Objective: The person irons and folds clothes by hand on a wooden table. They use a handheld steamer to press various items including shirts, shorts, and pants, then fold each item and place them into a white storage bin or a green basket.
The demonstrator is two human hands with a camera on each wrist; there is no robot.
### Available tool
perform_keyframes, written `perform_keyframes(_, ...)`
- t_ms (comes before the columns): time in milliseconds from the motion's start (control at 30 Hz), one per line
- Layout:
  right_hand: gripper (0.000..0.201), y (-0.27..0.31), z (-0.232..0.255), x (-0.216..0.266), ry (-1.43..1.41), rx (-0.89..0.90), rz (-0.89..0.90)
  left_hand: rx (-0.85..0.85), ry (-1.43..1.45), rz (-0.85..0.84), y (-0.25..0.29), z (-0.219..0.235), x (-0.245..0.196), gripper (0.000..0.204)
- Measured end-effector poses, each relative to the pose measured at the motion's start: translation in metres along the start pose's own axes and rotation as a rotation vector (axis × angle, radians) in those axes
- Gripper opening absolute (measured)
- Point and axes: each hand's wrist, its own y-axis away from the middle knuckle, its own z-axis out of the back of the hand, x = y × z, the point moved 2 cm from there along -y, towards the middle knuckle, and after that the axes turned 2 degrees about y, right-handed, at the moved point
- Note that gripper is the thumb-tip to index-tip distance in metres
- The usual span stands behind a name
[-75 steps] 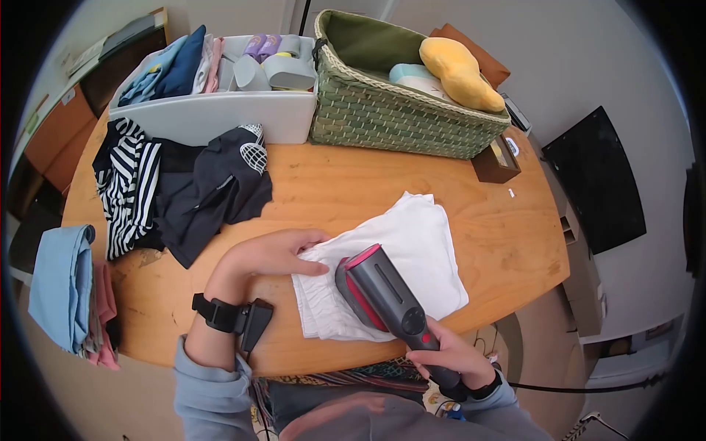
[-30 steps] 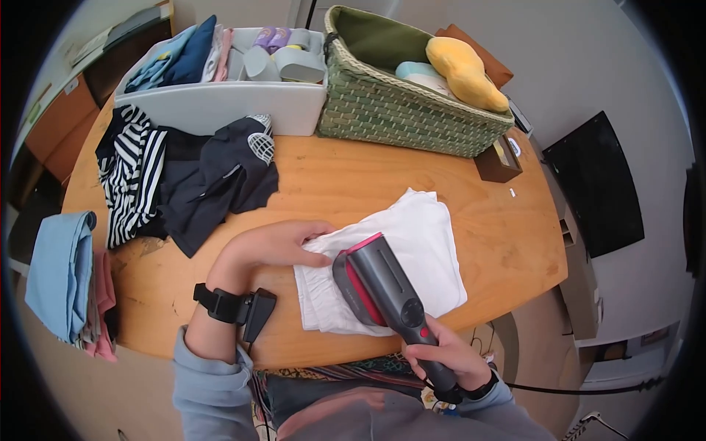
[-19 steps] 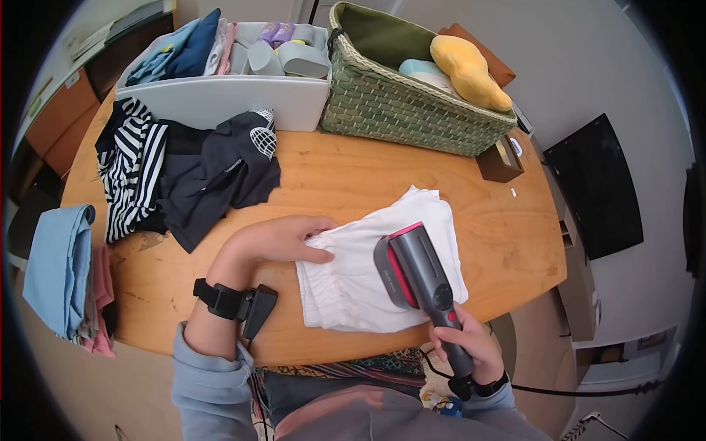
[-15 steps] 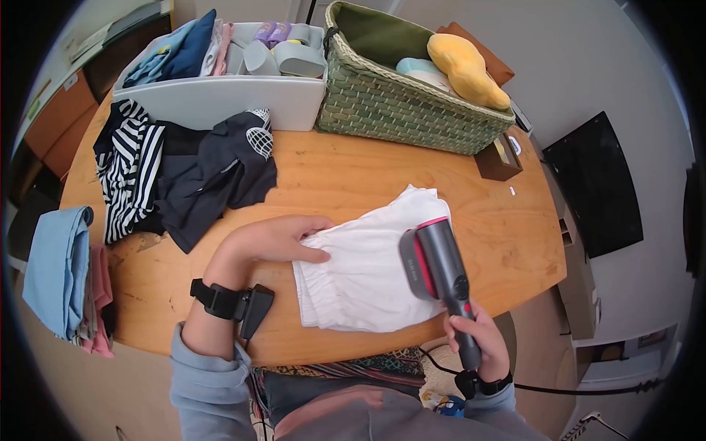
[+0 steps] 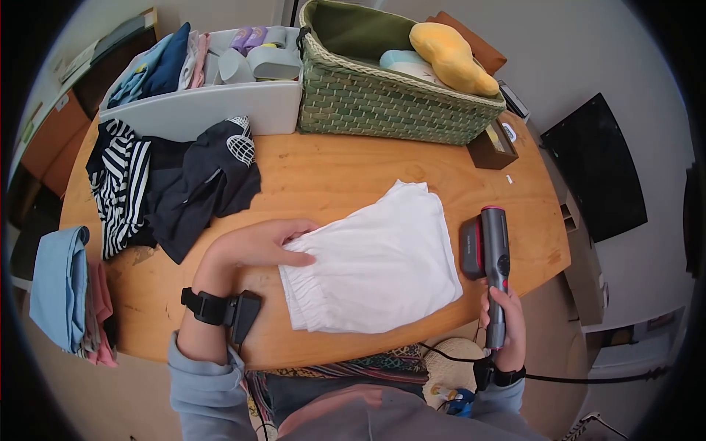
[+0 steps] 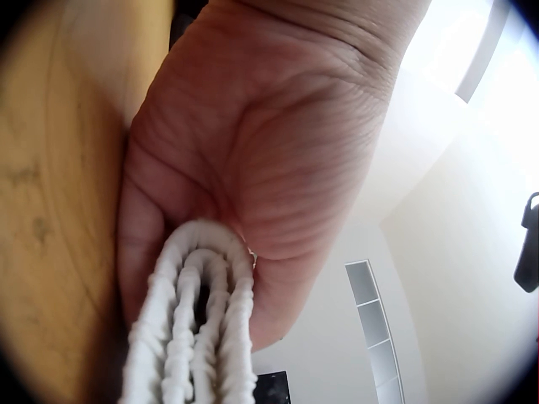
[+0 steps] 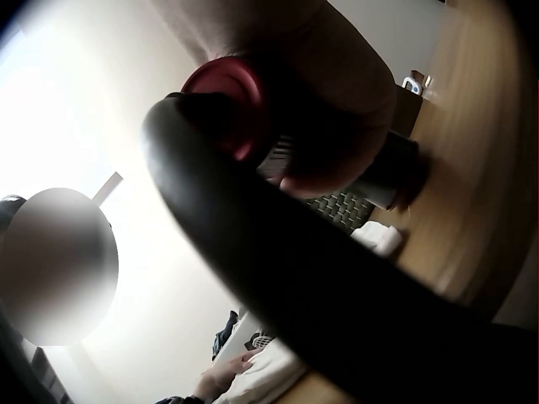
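Folded white shorts (image 5: pixel 379 257) with a gathered elastic waistband lie on the wooden table (image 5: pixel 331 165). My left hand (image 5: pixel 268 242) holds their upper left corner, thumb on top and fingers underneath. In the left wrist view the waistband's folded layers (image 6: pixel 200 244) sit between thumb and fingers of that hand (image 6: pixel 253 143). Right of the shorts and apart from them, my right hand (image 5: pixel 511 312) grips the handle of a grey and pink handheld garment steamer (image 5: pixel 498 242). Its head faces left. A thick dark cord (image 7: pixel 286 269) crosses the right wrist view, hiding part of the right hand (image 7: pixel 337 76).
At the back stand a white bin (image 5: pixel 213 110) of clothes and a green woven basket (image 5: pixel 397 103) with a yellow plush toy (image 5: pixel 452 55). Dark (image 5: pixel 209 191) and striped garments (image 5: pixel 121 191) lie at left. Folded blue cloth (image 5: pixel 59 287) hangs over the left edge. A small brown box (image 5: pixel 491 151) sits back right.
My right hand has lifted the steamer off the shorts and carried it right, past their right edge, turning it more upright. The left hand keeps its hold on the waistband corner.
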Motion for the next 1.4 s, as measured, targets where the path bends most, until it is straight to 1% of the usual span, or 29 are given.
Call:
perform_keyframes(67, 0.028, -0.011, 0.015, 0.002, -0.003, -0.011, 0.055, 0.009, 0.014, -0.005, -0.001, -0.001, -0.001, 0.049)
perform_keyframes(167, 0.029, -0.03, 0.038, 0.008, 0.025, -0.027, 0.054, -0.005, 0.003, -0.003, 0.0, 0.0, 0.0, 0.049)
perform_keyframes(233, 0.029, -0.037, 0.044, 0.013, 0.04, -0.068, 0.061, 0.0, -0.028, 0.01, 0.001, 0.001, -0.001, 0.049)
perform_keyframes(367, 0.03, -0.05, 0.05, 0.017, 0.052, -0.091, 0.065, -0.027, -0.013, -0.006, 0.002, -0.001, 0.0, 0.049)
perform_keyframes(433, 0.031, -0.057, 0.052, 0.015, 0.034, -0.06, 0.066, -0.202, -0.138, -0.082, 0.004, -0.001, -0.012, 0.044)
perform_keyframes(467, 0.031, -0.059, 0.053, 0.015, 0.033, -0.058, 0.066, -0.204, -0.139, -0.081, 0.004, 0.0, -0.013, 0.044)
perform_keyframes(533, 0.031, -0.061, 0.054, 0.013, 0.013, -0.042, 0.053, -0.468, -0.277, -0.172, 0.005, 0.008, -0.02, 0.039)
perform_keyframes(567, 0.031, -0.062, 0.056, 0.012, 0.007, -0.044, 0.054, -0.464, -0.281, -0.171, 0.005, 0.007, -0.024, 0.039)
perform_keyframes(633, 0.032, -0.063, 0.058, 0.009, -0.002, -0.034, 0.059, -0.806, -0.425, -0.236, 0.011, 0.008, -0.037, 0.035)
perform_keyframes(667, 0.032, -0.063, 0.057, 0.008, -0.01, -0.036, 0.063, -0.802, -0.433, -0.238, 0.01, 0.005, -0.041, 0.035)
perform_keyframes(733, 0.032, -0.062, 0.057, 0.008, -0.019, -0.047, 0.064, -1.16, -0.546, -0.578, 0.015, -0.003, -0.058, 0.034)
perform_keyframes(767, 0.032, -0.062, 0.056, 0.008, -0.026, -0.048, 0.067, -1.261, -0.603, -0.639, 0.02, -0.017, -0.074, 0.033)
perform_keyframes(800, 0.033, -0.062, 0.056, 0.008, -0.022, -0.046, 0.065, -1.257, -0.608, -0.643, 0.022, -0.023, -0.077, 0.033)
perform_keyframes(867, 0.033, -0.061, 0.055, 0.008, -0.028, -0.048, 0.068, -0.934, -1.141, -0.996, 0.022, -0.043, -0.087, 0.036)
perform_keyframes(933, 0.033, -0.06, 0.055, 0.009, -0.009, -0.058, 0.051, -0.682, -1.265, -0.952, 0.017, -0.068, -0.099, 0.03)
perform_keyframes(967, 0.033, -0.06, 0.055, 0.01, -0.01, -0.061, 0.057, -0.682, -1.266, -0.959, 0.013, -0.073, -0.098, 0.03)
perform_keyframes(1033, 0.032, -0.059, 0.052, 0.012, 0.005, -0.06, 0.051, -0.369, -1.114, -0.797, 0.001, -0.079, -0.088, 0.021)
perform_keyframes(1067, 0.032, -0.059, 0.052, 0.013, 0.008, -0.06, 0.053, -0.372, -1.113, -0.799, 0.001, -0.078, -0.078, 0.021)
perform_keyframes(1133, 0.032, -0.06, 0.051, 0.011, 0.008, -0.057, 0.053, -0.163, -0.963, -0.506, 0.001, -0.073, -0.053, 0.014)
perform_keyframes(1167, 0.032, -0.06, 0.052, 0.011, 0.011, -0.054, 0.052, -0.168, -0.962, -0.505, 0.005, -0.071, -0.055, 0.014)
perform_keyframes(1233, 0.032, -0.061, 0.053, 0.009, 0.009, -0.06, 0.055, -0.09, -0.78, -0.15, 0.014, -0.065, -0.056, 0.016)
perform_keyframes(1267, 0.032, -0.061, 0.053, 0.009, 0.012, -0.057, 0.056, -0.093, -0.779, -0.15, 0.018, -0.063, -0.054, 0.016)
perform_keyframes(1333, 0.031, -0.061, 0.053, 0.01, 0.023, -0.057, 0.049, -0.274, -0.796, -0.004, 0.025, -0.056, -0.049, 0.03)
perform_keyframes(1367, 0.031, -0.059, 0.049, 0.012, 0.024, -0.055, 0.05, -0.276, -0.795, -0.004, 0.025, -0.056, -0.05, 0.03)
perform_keyframes(1400, 0.03, -0.055, 0.044, 0.014, 0.024, -0.086, 0.05, -0.378, -0.894, 0.105, 0.025, -0.053, -0.051, 0.033)
